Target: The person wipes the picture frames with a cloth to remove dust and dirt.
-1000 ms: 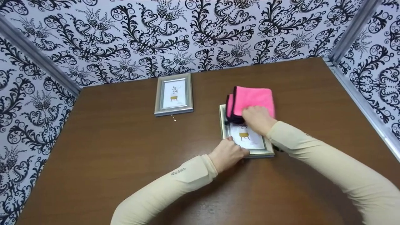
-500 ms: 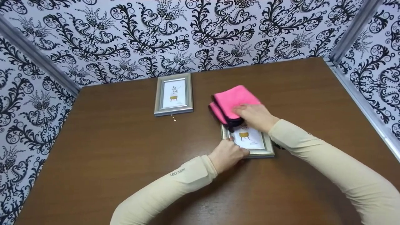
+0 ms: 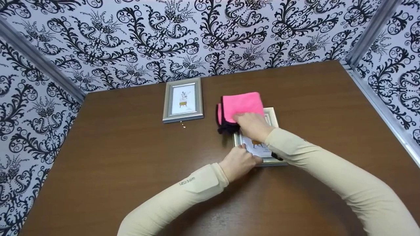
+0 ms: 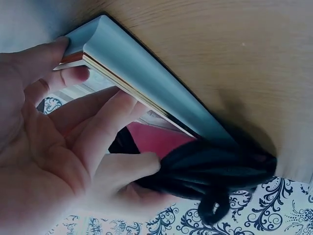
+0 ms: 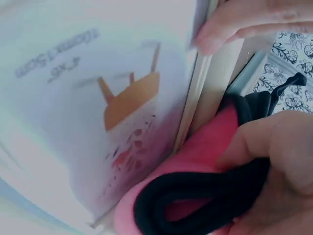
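Observation:
A folded pink cloth (image 3: 242, 103) with black edging lies over the far left part of a picture frame (image 3: 273, 118), overhanging its left side. My right hand (image 3: 253, 126) grips this cloth, thumb and fingers bent round its fold in the right wrist view. With my left hand (image 3: 239, 163) I hold the frame by its near left corner. The left wrist view has the thumb at the end of the frame's side (image 4: 146, 73) and fingers along the front. Part of the printed picture (image 5: 127, 98), a plant on a yellow stand, is hidden under cloth and hand.
A second, similar frame (image 3: 183, 100) lies on the brown table (image 3: 124, 147) at the back left, close to the patterned wall (image 3: 170, 39). Several small pale specks (image 3: 183, 126) lie just in front of it. Metal strips run along the side walls.
My right hand has carried the cloth leftward across the frame, so its far right corner now shows. The cloth turned askew midway and straightened again. My left hand stays on the corner.

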The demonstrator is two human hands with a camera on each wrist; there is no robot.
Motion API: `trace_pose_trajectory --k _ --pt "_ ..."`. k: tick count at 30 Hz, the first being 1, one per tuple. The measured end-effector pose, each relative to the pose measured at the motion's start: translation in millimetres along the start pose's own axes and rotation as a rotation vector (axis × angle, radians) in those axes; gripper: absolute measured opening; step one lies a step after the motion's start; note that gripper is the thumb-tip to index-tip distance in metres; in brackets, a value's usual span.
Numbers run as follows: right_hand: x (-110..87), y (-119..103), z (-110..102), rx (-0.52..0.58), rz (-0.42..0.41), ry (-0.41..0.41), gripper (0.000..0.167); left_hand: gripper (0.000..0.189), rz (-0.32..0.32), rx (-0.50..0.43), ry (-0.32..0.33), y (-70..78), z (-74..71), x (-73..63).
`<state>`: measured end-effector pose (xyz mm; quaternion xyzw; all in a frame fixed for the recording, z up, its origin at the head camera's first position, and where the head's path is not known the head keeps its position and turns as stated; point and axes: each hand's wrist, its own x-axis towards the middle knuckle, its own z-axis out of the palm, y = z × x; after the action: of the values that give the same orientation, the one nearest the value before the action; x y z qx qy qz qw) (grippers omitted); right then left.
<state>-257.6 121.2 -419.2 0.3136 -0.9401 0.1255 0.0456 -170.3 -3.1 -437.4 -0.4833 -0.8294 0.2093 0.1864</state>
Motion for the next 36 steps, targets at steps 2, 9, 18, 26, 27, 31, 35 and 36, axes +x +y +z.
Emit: trace_pose_trajectory --k 2,9,18,26,27,31,35,36 --pt "-0.5 4.6 -1.2 0.024 -0.047 -0.021 0.028 0.012 0.001 -0.011 -0.007 0.6 0.5 0.4" --pt "-20.2 34.4 -13.0 0.002 -0.058 -0.079 0.038 0.006 -0.069 -0.116 0.009 -5.4 3.0 -9.6" --pt "-41.0 70.1 -30.4 0.112 0.191 -0.071 0.039 0.043 -0.138 -0.376 -0.108 -22.7 5.5 -26.9" --pt "-40.5 85.7 -33.2 0.308 0.394 -0.007 0.019 0.047 -0.148 -0.391 -0.161 -38.6 14.4 -34.1" --pt "-39.6 86.3 -32.9 0.337 0.414 -0.001 0.019 0.047 -0.153 -0.408 -0.162 -39.2 15.5 -34.3" --pt "-38.6 84.8 -32.3 0.497 0.469 -0.01 0.023 0.047 -0.133 -0.367 -0.124 -37.1 17.9 -31.9" --pt "-50.5 74.0 -32.1 0.528 0.44 -0.039 0.032 0.046 -0.124 -0.29 -0.108 -34.6 17.4 -27.7" --pt "-56.5 69.8 -32.4 0.523 0.43 -0.048 0.032 0.045 -0.127 -0.288 -0.11 -34.6 17.1 -26.8"
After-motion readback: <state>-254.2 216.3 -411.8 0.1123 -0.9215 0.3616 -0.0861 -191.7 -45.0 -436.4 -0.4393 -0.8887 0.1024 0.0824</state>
